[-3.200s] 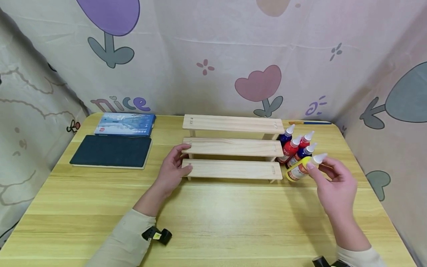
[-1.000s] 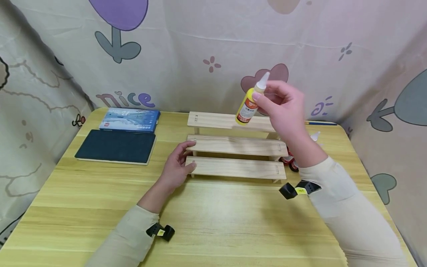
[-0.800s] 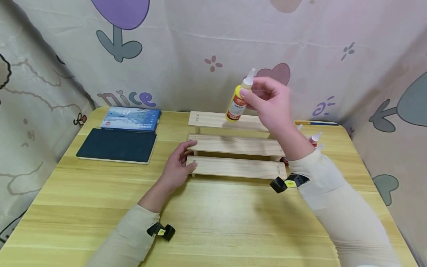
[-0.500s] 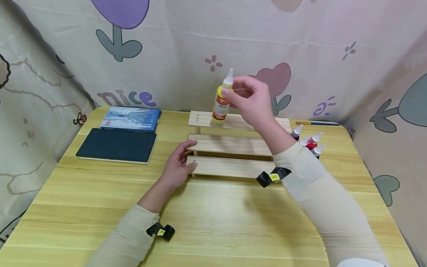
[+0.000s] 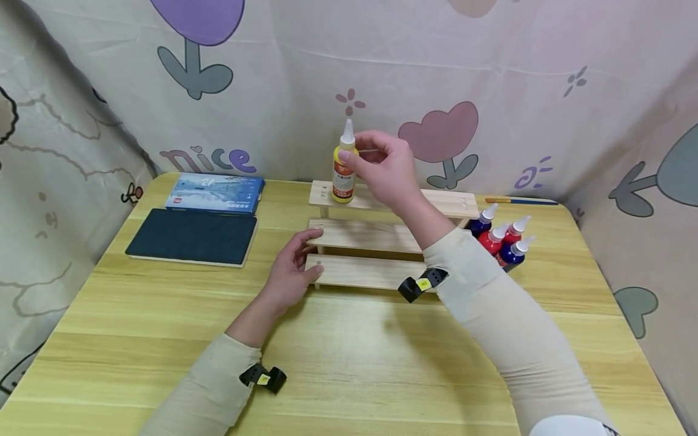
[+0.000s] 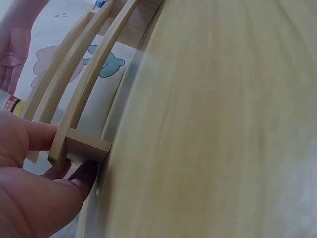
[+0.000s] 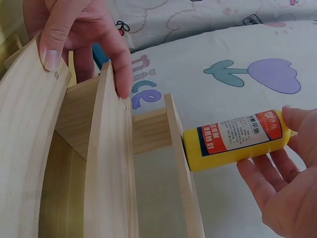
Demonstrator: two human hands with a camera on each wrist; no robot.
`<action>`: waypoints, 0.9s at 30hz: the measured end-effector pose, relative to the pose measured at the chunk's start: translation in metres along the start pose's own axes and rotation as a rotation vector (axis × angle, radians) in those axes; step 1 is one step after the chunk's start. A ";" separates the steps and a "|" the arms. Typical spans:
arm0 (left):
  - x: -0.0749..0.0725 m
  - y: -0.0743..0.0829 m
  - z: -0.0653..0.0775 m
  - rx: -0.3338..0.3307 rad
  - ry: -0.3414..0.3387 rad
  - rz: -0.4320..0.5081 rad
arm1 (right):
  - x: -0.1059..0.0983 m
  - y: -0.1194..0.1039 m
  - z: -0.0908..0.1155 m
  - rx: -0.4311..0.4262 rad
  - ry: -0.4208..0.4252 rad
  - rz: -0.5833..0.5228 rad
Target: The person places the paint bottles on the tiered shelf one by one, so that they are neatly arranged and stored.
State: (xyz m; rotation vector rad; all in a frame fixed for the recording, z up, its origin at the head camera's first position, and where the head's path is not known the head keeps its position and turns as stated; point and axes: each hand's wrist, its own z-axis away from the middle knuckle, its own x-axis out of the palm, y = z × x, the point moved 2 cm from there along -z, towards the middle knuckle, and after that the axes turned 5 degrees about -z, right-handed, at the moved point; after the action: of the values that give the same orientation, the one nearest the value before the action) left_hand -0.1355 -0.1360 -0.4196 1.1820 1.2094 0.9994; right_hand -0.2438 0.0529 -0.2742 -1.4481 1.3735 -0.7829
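Note:
My right hand [image 5: 387, 169] pinches a yellow bottle [image 5: 343, 175] with a white pointed cap near its neck. The bottle stands upright at the left end of the top step of a three-tier wooden rack [image 5: 371, 272]. In the right wrist view the base of the yellow bottle [image 7: 233, 139] meets the top board's surface. My left hand [image 5: 289, 266] grips the rack's left end, thumb on the lowest board and fingers at the middle one. The left wrist view shows fingers of the left hand [image 6: 34, 183] curled round the end of a board.
Several red and dark blue bottles [image 5: 512, 251] with white caps stand right of the rack. A paintbrush [image 5: 520, 201] lies behind them. At the left lie a dark green notebook [image 5: 191, 237] and a blue box [image 5: 214, 194]. A patterned curtain [image 5: 294, 121] hangs behind the wooden table [image 5: 349, 363].
My right hand has lifted the yellow bottle from beside the other bottles, carried it left over the rack and lowered it onto the top step's left end. My left hand stays on the rack.

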 end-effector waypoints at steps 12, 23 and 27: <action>0.000 -0.001 0.000 -0.003 0.006 0.000 | 0.011 -0.029 0.013 0.003 0.002 0.053; 0.000 0.000 0.001 -0.005 0.004 0.005 | 0.012 -0.028 0.014 -0.006 0.003 0.021; 0.000 0.001 0.001 0.000 0.001 0.007 | 0.011 -0.030 0.015 -0.004 -0.012 0.020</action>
State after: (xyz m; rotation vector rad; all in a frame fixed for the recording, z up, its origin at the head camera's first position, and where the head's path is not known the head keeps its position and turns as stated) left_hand -0.1349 -0.1360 -0.4191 1.1867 1.2070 1.0051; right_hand -0.2176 0.0421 -0.2533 -1.4381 1.3788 -0.7579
